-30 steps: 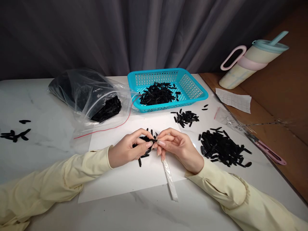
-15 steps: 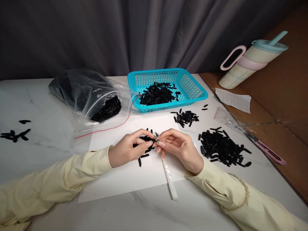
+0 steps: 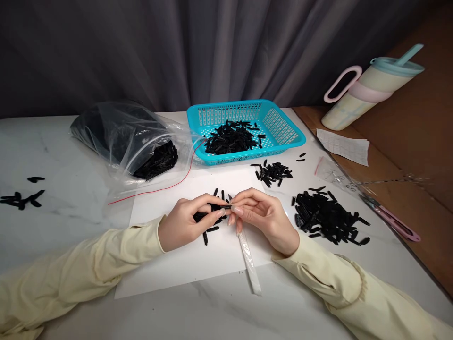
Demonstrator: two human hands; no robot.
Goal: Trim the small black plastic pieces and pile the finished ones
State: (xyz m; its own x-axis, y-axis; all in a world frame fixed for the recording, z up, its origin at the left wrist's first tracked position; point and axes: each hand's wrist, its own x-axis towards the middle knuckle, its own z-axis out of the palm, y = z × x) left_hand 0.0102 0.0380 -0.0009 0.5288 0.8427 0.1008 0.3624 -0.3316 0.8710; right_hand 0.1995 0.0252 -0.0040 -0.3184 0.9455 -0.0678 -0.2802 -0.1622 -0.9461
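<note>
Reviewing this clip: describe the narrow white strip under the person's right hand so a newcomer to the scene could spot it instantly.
Start at the white paper sheet in the middle of the marble table. The right hand rests on its right part, and the white strip runs from under that hand toward the viewer, past the sheet's near edge. It is long, pale and glossy, unlike the short black pieces around.

Both forearms in pale yellow sleeves angle inward until the left hand (image 3: 184, 225) and right hand (image 3: 264, 216) meet, fingers (image 3: 236, 211) curled and pinched tip to tip.
</note>
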